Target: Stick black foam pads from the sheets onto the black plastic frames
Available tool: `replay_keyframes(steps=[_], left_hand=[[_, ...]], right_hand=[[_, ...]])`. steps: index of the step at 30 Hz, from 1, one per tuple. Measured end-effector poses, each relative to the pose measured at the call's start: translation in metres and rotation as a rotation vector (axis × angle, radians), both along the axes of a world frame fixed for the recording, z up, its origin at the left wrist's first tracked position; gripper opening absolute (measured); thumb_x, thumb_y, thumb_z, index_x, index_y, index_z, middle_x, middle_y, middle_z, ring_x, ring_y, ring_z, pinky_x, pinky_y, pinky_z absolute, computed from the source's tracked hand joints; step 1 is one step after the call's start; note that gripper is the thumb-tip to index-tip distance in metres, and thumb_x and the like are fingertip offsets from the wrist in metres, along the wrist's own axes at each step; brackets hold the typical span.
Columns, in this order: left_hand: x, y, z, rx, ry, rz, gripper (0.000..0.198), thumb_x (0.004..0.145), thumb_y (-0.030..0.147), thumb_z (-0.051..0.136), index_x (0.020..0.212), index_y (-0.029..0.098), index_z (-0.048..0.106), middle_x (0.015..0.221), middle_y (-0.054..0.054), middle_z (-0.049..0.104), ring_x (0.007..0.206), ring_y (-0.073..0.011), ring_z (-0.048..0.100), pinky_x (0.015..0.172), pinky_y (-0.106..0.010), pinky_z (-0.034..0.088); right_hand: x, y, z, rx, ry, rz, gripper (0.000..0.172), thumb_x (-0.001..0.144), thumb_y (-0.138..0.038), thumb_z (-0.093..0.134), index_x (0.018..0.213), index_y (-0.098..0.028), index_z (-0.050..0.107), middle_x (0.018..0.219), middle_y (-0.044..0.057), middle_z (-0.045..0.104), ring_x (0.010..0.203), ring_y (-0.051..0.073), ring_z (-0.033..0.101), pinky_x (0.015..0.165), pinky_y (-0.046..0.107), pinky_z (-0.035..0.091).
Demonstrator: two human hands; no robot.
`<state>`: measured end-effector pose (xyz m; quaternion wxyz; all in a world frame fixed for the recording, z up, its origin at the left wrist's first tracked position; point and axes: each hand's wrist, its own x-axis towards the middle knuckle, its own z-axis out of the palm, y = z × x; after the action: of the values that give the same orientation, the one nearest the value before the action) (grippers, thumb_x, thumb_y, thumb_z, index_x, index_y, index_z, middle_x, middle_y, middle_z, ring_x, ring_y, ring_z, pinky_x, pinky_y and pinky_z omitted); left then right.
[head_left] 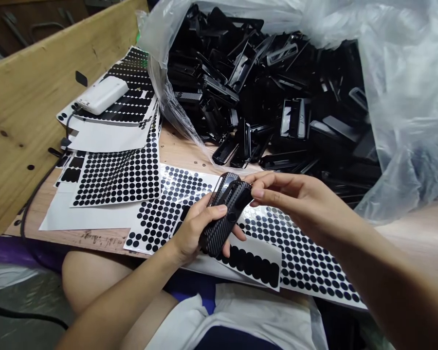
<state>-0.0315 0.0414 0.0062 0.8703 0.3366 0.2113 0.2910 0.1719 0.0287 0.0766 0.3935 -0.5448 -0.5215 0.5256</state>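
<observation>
My left hand [195, 228] grips a black carbon-pattern plastic part [224, 214] from below, thumb across its top, above the table's front edge. My right hand [295, 199] reaches in from the right, its fingertips pinched together at the upper end of the same part. What the pinch holds, if anything, is too small to see. Under both hands lie white sheets of round black stickers [299, 253].
A clear plastic bag [405, 97] full of several black plastic parts [277, 97] fills the back right. More sticker sheets [117, 175] lie at left, with a white power bank [102, 95] and its cable on them. A wooden board [29, 97] walls the left side.
</observation>
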Motion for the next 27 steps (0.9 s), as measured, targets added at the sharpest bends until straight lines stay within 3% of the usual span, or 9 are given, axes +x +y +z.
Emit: replay_keyframes(steps=[20,27], left_hand=[[-0.001,0.0,0.0,0.001,0.003,-0.005,0.041,0.09,0.045,0.064,0.116,0.018,0.048,0.074,-0.009,0.077,0.04,-0.0148,0.062,0.038,-0.019,0.047],[-0.001,0.0,0.0,0.012,0.023,0.011,0.044,0.088,0.048,0.065,0.116,0.018,0.049,0.074,-0.008,0.076,0.039,-0.0146,0.062,0.038,-0.019,0.046]], right_hand=[[-0.007,-0.004,0.006,0.068,-0.195,-0.051,0.031,0.079,-0.054,0.082,0.079,-0.023,0.075,0.101,0.006,0.076,0.102,0.028,0.069,0.096,0.042,0.054],[-0.011,-0.009,0.007,0.221,-0.355,-0.043,0.026,0.089,-0.048,0.072,0.085,-0.023,0.072,0.104,0.008,0.076,0.101,0.028,0.071,0.09,0.043,0.059]])
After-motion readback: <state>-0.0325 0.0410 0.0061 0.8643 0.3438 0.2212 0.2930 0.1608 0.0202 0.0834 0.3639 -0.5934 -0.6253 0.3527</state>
